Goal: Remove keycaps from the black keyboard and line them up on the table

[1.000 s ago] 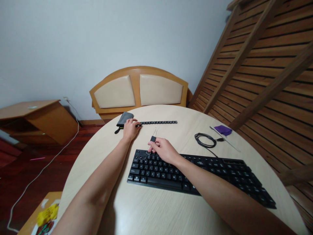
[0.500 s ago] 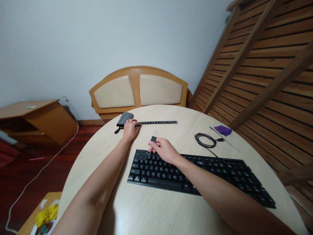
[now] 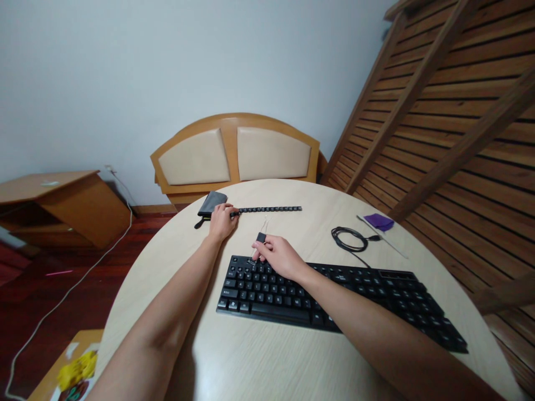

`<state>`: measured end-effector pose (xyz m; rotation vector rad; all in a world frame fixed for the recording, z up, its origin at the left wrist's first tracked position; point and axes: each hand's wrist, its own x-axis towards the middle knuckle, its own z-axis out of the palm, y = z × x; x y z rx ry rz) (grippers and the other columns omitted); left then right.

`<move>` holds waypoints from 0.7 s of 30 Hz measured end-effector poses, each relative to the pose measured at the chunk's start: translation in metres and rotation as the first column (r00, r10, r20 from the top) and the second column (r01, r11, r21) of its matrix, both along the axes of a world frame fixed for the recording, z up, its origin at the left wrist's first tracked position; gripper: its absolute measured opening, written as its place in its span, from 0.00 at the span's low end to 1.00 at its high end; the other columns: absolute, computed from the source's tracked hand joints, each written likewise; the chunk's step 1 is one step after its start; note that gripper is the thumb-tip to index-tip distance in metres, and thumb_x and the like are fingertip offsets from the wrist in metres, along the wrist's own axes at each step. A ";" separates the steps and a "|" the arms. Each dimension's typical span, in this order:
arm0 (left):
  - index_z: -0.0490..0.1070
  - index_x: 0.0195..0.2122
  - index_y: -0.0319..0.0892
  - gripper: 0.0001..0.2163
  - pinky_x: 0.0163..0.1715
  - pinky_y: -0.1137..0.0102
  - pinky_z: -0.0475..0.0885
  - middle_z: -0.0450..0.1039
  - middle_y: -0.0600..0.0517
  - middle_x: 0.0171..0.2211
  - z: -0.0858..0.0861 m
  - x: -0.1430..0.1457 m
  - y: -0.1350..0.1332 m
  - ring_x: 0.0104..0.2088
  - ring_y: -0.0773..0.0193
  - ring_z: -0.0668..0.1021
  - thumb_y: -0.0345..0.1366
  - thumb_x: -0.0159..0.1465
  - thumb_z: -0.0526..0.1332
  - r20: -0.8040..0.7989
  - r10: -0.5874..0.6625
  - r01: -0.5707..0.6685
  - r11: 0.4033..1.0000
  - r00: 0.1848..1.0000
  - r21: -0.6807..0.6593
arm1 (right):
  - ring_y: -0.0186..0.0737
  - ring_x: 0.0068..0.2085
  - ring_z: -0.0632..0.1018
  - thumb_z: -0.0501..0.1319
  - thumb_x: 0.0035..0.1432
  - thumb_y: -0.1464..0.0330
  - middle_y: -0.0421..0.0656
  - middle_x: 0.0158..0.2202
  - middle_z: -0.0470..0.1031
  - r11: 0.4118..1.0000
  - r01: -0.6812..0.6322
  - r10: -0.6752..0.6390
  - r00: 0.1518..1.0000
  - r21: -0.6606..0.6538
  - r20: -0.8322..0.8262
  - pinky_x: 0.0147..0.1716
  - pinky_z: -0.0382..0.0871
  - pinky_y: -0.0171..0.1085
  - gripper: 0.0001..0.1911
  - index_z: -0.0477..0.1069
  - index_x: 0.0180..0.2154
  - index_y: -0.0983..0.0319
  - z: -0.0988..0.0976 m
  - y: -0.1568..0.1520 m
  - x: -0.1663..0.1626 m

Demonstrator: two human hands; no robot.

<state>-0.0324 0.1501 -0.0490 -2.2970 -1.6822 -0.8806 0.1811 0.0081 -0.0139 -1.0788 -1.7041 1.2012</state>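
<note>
A black keyboard lies across the table, with a gap in its top row at the left where the keys look removed. My right hand is closed around a keycap puller, a black grip with thin wire loops, just above that gap. Farther back, a line of black keycaps runs sideways. My left hand has its fingers closed on a keycap at the left end of this line. Beside that hand rests a dark grey zip pouch, partly hidden by it.
To the right lie a coiled black cable, a purple cloth and a thin rod. A wooden headboard stands behind the round table. Slatted wood leans at the right.
Both hands hold nearly the same places, the left at the keycap line and the right with the puller. The whole view has shifted very slightly.
</note>
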 end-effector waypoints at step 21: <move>0.76 0.44 0.43 0.11 0.53 0.58 0.66 0.72 0.45 0.49 0.000 0.000 -0.005 0.52 0.48 0.68 0.34 0.61 0.61 -0.002 0.068 -0.068 0.997 0.998 0.024 | 0.34 0.27 0.76 0.56 0.64 0.68 0.45 0.29 0.79 1.000 -0.010 0.010 1.000 -0.010 -0.018 0.30 0.70 0.33 0.09 0.71 0.35 0.65 -0.002 0.000 0.000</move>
